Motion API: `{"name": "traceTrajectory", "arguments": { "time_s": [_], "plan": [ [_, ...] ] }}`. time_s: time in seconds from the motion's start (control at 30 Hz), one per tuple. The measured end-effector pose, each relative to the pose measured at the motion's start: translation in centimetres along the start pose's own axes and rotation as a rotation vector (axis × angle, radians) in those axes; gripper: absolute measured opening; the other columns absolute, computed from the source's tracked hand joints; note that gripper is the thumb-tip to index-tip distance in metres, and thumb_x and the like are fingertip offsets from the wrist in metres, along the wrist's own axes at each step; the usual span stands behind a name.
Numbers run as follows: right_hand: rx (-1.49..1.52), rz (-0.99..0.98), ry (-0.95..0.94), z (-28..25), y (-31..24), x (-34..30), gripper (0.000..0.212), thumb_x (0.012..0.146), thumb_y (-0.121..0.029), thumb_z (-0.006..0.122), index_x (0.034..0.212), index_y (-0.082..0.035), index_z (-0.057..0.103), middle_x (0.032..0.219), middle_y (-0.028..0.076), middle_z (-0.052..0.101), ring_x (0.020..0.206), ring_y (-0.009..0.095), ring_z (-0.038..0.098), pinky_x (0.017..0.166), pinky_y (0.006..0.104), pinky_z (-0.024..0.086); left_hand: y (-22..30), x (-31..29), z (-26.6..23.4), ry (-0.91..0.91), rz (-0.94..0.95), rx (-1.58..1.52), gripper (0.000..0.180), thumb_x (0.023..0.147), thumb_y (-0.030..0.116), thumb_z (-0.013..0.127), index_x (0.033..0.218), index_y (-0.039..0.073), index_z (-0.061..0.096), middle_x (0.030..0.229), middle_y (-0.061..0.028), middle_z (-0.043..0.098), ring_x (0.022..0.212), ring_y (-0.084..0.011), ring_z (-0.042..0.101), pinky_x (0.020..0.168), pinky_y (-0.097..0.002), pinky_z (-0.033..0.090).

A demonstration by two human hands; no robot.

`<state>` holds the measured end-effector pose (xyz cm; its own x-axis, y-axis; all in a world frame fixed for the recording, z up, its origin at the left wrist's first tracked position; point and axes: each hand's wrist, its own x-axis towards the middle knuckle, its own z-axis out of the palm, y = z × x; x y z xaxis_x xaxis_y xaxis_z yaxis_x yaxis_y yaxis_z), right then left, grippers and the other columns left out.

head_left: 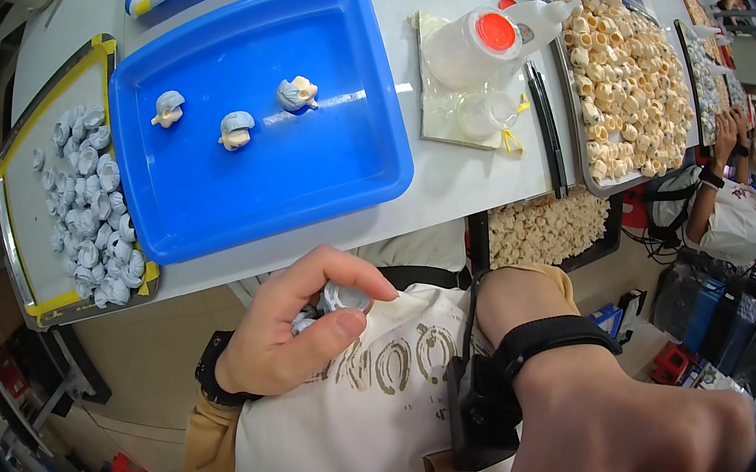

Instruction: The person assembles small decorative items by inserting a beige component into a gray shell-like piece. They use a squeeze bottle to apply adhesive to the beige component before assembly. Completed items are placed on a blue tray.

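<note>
My left hand (299,326) is in front of my body, just below the table edge. Its fingers curl round a few small grey-blue moulded caps (343,299), with thumb and forefinger bent over them. My right hand (623,428) is raised close to the camera at the lower right; its back and knuckles show, but the fingers are hidden. Beyond the left hand lies a blue plastic tray (274,197). In it are three small beige figurine heads, one at the left (166,109), one in the middle (236,131) and one at the right (296,93), each with a grey-blue cap on.
Left of the blue tray, a yellow-taped tray (27,222) holds many loose grey-blue caps (91,200). To the right stand a red-capped bottle (459,51), a small clear cup (486,114), black pens (547,130) and a metal tray (565,71) of beige pieces. Another person (732,202) sits far right.
</note>
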<state>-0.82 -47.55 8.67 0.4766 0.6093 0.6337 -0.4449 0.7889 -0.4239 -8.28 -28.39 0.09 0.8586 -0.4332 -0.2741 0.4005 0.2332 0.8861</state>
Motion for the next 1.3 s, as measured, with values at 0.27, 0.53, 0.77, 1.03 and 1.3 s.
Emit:
{"name": "traceTrajectory", "arguments": {
  "time_s": [0.27, 0.53, 0.77, 1.03, 1.3],
  "plan": [
    [0.028, 0.031, -0.015, -0.9, 0.3, 0.2, 0.032, 0.091, -0.037, 0.058, 0.082, -0.007, 0.057, 0.049, -0.004, 0.042, 0.038, 0.010, 0.035, 0.078, 0.0417, 0.047, 0.2, 0.0, 0.3, 0.044, 0.083, -0.008, 0.021, 0.091, 0.015, 0.051, 0.104, 0.000, 0.060, 0.095, -0.0095, 0.060, 0.085, -0.0144, 0.055, 0.078, -0.0269, 0.042],
    [-0.073, 0.130, 0.039, -3.4, 1.1, -1.0, 0.035, 0.092, -0.040, 0.058, 0.078, -0.008, 0.056, 0.040, -0.007, 0.033, 0.036, 0.009, 0.032, 0.088, 0.0539, 0.042, 0.5, -1.3, 0.2, 0.356, 0.591, 0.135, 0.017, 0.084, 0.013, 0.065, 0.097, 0.001, 0.066, 0.082, -0.0097, 0.059, 0.069, -0.0121, 0.050, 0.058, -0.0237, 0.040],
    [-0.145, 0.257, 0.135, -2.6, 0.6, 0.2, 0.035, 0.095, -0.030, 0.054, 0.068, -0.007, 0.053, 0.042, -0.006, 0.033, 0.038, 0.010, 0.037, 0.088, 0.0547, 0.043, 3.4, -1.0, -0.1, 0.204, 0.794, 0.471, 0.036, 0.070, 0.017, 0.083, 0.098, 0.003, 0.065, 0.086, -0.0092, 0.053, 0.065, -0.0126, 0.050, 0.051, -0.0221, 0.039],
    [-0.161, 0.345, 0.191, -2.2, 0.0, -0.5, 0.041, 0.098, -0.031, 0.047, 0.068, -0.003, 0.054, 0.041, -0.001, 0.038, 0.040, 0.014, 0.046, 0.095, 0.0666, 0.032, 3.1, -0.9, 0.6, 0.321, 0.828, 0.500, 0.037, 0.066, 0.015, 0.084, 0.099, 0.005, 0.070, 0.083, -0.0069, 0.055, 0.061, -0.0124, 0.050, 0.047, -0.0227, 0.035],
    [-0.210, 0.261, 0.136, -2.6, 0.4, -0.7, 0.039, 0.097, -0.028, 0.051, 0.068, -0.003, 0.055, 0.042, 0.001, 0.042, 0.040, 0.015, 0.046, 0.089, 0.0578, 0.043, 2.3, -0.9, 0.6, 0.388, 0.882, 0.335, 0.026, 0.068, 0.006, 0.079, 0.093, 0.007, 0.071, 0.080, -0.0067, 0.054, 0.056, -0.0126, 0.050, 0.047, -0.0234, 0.036]
  ]
}}
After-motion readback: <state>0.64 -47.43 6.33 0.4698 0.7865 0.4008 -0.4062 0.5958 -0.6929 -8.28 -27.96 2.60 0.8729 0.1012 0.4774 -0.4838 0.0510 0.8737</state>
